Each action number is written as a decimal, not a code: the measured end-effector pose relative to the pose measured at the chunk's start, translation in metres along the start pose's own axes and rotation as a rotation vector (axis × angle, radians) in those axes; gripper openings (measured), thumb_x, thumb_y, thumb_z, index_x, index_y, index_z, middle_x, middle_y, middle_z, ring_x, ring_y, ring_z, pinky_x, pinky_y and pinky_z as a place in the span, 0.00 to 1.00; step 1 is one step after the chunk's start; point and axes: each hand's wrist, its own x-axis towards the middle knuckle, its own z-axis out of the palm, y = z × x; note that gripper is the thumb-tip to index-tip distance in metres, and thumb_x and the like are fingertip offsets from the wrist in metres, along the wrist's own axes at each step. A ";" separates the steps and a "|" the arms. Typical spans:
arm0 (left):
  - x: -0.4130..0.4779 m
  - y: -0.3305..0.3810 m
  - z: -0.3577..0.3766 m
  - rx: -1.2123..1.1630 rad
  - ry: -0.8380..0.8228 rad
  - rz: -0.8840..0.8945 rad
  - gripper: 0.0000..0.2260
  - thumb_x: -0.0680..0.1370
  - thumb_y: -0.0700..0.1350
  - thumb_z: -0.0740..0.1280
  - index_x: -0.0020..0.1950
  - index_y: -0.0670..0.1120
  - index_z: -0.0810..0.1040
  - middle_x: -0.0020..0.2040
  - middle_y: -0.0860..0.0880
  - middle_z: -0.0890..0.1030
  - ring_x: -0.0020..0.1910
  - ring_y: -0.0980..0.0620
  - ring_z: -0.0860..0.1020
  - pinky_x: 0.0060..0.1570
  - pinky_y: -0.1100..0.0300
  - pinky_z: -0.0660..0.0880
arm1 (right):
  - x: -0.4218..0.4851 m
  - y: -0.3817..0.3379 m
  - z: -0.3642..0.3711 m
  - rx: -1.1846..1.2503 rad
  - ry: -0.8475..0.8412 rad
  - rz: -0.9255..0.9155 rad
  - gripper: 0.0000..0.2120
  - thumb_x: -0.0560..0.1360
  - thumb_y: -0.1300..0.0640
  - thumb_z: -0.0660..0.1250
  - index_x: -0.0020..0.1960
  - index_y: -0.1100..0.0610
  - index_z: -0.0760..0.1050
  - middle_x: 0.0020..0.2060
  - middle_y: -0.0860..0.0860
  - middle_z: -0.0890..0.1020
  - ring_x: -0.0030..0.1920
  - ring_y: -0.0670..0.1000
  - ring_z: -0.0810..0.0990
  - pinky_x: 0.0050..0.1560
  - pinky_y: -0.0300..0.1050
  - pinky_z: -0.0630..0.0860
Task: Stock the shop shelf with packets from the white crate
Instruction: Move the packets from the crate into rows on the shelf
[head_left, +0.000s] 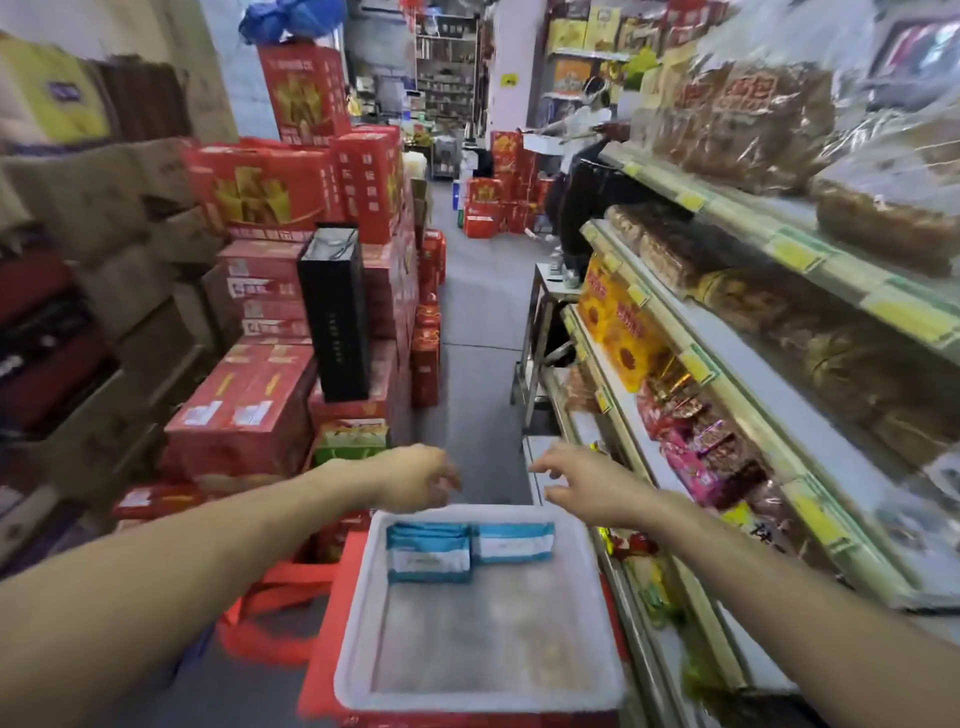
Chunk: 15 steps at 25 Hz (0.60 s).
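Narrow shop aisle, shelf (691, 364) right. Two packets (428, 553) lie at far end of white crate (356, 623). Your left hand (415, 475) and right hand (582, 486) hover empty, fingers loose. Packets likely light, soft; pinch their edges.

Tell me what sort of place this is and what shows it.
A small grocery shop, probably its snack aisle. Tiered shelves edged with yellow price labels hold bagged biscuits, and red gift cartons are stacked high along the narrow aisle opposite.
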 end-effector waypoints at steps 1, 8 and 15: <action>0.000 -0.005 0.027 0.006 -0.051 -0.012 0.15 0.80 0.47 0.66 0.67 0.51 0.81 0.63 0.47 0.80 0.62 0.45 0.78 0.61 0.56 0.74 | 0.005 0.006 0.029 -0.021 -0.073 0.000 0.19 0.79 0.55 0.66 0.69 0.54 0.78 0.63 0.52 0.78 0.64 0.53 0.77 0.66 0.48 0.72; 0.004 -0.029 0.125 0.172 -0.109 -0.039 0.20 0.77 0.54 0.63 0.68 0.56 0.79 0.77 0.48 0.66 0.71 0.42 0.69 0.70 0.50 0.64 | 0.012 0.026 0.134 -0.143 -0.070 -0.059 0.18 0.76 0.55 0.65 0.64 0.54 0.81 0.74 0.53 0.71 0.70 0.58 0.73 0.73 0.51 0.68; 0.015 -0.026 0.145 0.237 -0.153 -0.019 0.11 0.79 0.49 0.62 0.57 0.52 0.82 0.58 0.45 0.76 0.55 0.39 0.80 0.53 0.46 0.77 | 0.019 0.021 0.159 -0.158 -0.035 -0.091 0.18 0.72 0.58 0.68 0.62 0.51 0.80 0.59 0.53 0.70 0.59 0.58 0.75 0.61 0.52 0.74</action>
